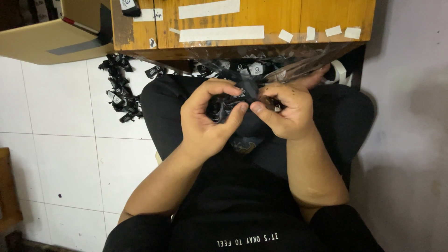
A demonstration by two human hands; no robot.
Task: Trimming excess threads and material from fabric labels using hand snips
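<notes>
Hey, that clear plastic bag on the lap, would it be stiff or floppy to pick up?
Probably floppy: the clear plastic bag lies creased and crumpled under the wooden table. It looks thin, so likely light. Its glossy sheen suggests it may slip between fingers. The left hand and right hand pinch small black labels beside it.

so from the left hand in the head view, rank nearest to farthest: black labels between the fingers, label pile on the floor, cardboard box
1. black labels, pinched at the left hand's fingertips.
2. label pile, on the tiles to its left.
3. cardboard box, top left corner.
</notes>
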